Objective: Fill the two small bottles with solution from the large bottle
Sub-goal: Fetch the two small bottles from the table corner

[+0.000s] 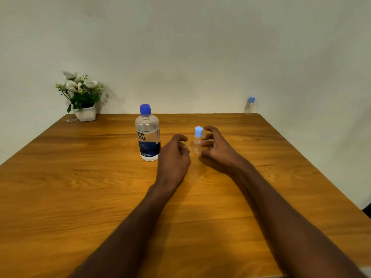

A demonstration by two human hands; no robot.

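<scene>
Both hands, left [173,155] and right [217,149], flank the capped small bottle [197,140], grips wide, apparently not touching. Large bottle [148,133] stands capped just left; second small bottle [249,105] far off. Filling not begun.

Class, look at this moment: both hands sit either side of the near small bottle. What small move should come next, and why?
Probably close the right hand on the near small bottle so its cap can come off. It stands upright and capped between the open hands, untouched. The left hand is empty; the large bottle is also capped.
</scene>
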